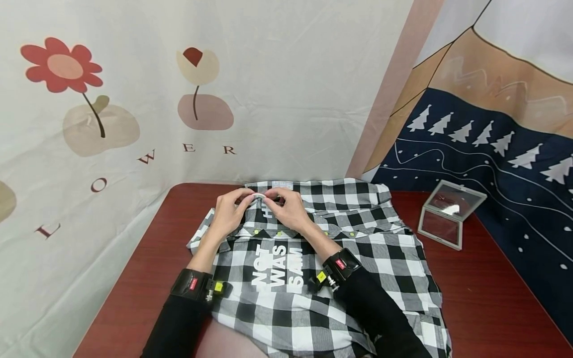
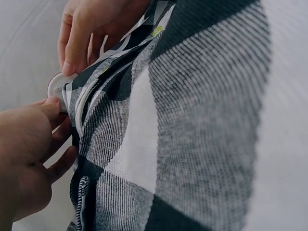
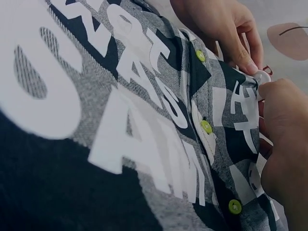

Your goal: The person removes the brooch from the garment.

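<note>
A black-and-white checked shirt (image 1: 313,311) with white lettering and yellow-green buttons (image 3: 206,126) lies spread in front of me. At its far edge, my left hand (image 1: 228,214) and right hand (image 1: 288,209) meet, fingertips almost touching. Between thumb and fingers, both hands pinch a small white rounded piece (image 1: 258,195) at the cloth's edge. The left wrist view shows this piece (image 2: 56,86) with a smooth curved rim, partly covered by fingers and fabric; its exact kind cannot be made out. From the right wrist, its end (image 3: 263,77) pokes out beside the thumb.
The shirt lies on a reddish-brown table (image 1: 488,288). To the right stands an open folding mirror (image 1: 461,199) with a pale frame. Behind the table hang a light curtain (image 1: 291,74) with printed flowers and a dark blue cloth (image 1: 447,154) with white trees.
</note>
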Tool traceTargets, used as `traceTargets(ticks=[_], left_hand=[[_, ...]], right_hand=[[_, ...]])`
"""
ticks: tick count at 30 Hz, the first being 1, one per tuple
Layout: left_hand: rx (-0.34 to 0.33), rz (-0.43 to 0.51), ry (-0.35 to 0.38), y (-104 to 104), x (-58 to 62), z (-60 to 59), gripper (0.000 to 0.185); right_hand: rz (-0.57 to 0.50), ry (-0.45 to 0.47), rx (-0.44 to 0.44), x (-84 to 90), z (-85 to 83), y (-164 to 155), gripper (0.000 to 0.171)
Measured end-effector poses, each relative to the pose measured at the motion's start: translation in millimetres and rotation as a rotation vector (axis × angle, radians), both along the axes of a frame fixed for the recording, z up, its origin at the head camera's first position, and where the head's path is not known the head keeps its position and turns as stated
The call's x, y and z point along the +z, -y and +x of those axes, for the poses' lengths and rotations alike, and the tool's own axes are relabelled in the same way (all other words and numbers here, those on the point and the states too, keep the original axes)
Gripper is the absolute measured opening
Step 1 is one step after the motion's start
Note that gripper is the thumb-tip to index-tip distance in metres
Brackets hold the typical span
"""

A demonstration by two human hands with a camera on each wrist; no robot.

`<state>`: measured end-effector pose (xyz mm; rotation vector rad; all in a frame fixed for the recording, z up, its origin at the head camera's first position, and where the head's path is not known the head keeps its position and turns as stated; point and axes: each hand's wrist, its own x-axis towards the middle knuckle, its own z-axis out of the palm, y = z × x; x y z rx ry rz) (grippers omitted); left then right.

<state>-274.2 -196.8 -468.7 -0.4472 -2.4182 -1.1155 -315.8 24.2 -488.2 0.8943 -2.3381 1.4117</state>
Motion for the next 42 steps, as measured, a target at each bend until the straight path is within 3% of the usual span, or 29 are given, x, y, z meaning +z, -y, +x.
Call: traceTargets(ticks=[15, 24, 42], left_hand=[[-0.010, -0.037, -0.060, -3.3, 10.1, 4.7, 0.016], [-0.006, -0.032, -0.075, -4.0, 11.2, 5.4, 0.016], [0.030, 0.040, 0.004, -3.8, 6.9, 3.1, 0.016]], right_hand=[[0.095, -0.002, -0.003, 13.9, 5.6, 12.1, 0.019], [0.075, -0.001, -0.016, 14.4, 5.1, 14.7, 0.017], [-0.017, 0.147, 0.008, 9.7, 3.9, 14.2, 0.021]])
